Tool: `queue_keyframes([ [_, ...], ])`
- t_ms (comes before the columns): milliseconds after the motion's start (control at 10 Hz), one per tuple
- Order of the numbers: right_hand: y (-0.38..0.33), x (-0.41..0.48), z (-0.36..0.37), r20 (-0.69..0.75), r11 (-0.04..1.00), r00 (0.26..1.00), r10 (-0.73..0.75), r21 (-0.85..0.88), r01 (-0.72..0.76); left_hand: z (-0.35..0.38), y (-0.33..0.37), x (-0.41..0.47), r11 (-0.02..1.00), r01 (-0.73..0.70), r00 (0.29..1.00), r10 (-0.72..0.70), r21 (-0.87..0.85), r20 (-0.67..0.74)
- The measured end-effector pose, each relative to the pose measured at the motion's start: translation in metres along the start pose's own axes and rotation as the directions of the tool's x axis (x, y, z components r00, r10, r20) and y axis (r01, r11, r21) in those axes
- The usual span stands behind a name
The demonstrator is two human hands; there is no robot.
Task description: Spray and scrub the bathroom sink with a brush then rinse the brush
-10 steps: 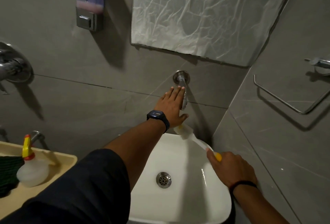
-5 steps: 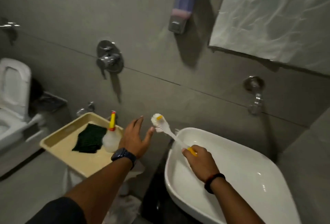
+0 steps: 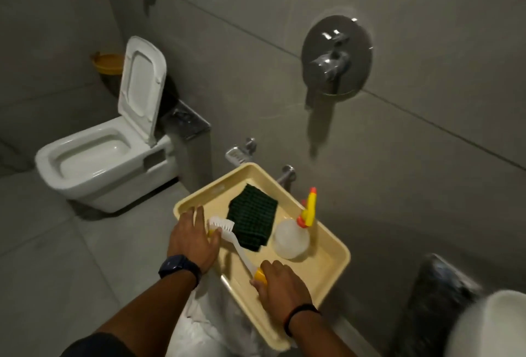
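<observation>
My right hand [image 3: 280, 284] grips the yellow end of a white long-handled brush [image 3: 237, 245], whose bristle head lies low over the cream tray [image 3: 333, 268], beside a dark green cloth [image 3: 253, 221]. My left hand [image 3: 192, 240], fingers spread, rests at the tray's left rim next to the brush head, its thumb touching or nearly touching the head. A clear spray bottle [image 3: 290, 238] with a yellow and red nozzle stands in the tray to the right. Only a blurred corner of the white sink [image 3: 495, 328] shows at bottom right.
A white toilet [image 3: 105, 157] with its lid up stands to the left on the grey tiled floor. A chrome shower mixer [image 3: 336, 57] and two small taps [image 3: 242, 151] are fixed to the grey wall. The tray sits on a white stand [image 3: 205, 325].
My view has swung left from the sink to the tray. My right hand has carried the brush from over the basin down into the tray, and my left hand moved from the tap to the tray's rim.
</observation>
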State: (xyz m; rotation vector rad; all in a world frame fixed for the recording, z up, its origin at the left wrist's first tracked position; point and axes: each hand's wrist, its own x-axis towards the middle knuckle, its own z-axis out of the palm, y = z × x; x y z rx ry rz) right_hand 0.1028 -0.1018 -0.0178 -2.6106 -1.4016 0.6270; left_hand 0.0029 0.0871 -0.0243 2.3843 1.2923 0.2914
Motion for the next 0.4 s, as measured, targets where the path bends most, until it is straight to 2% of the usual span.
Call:
queue_keyframes([
  [100, -0.009, 0.036, 0.026, 0.041, 0.997, 0.999, -0.024, -0.079, 0.027, 0.021, -0.014, 0.021, 0.997, -0.037, 0.998, 0.034, 0.063, 0.045],
  [300, -0.012, 0.071, 0.062, 0.024, 0.997, 1.0, 0.004, -0.073, -0.002, 0.054, -0.037, 0.029, 0.985, -0.1, 0.988, 0.082, 0.141, 0.129],
  [400, -0.01, 0.079, 0.07, 0.008, 0.994, 0.999, 0.04, -0.098, -0.039, 0.059, -0.041, 0.03, 0.982, -0.096, 0.989, 0.076, 0.161, 0.127],
])
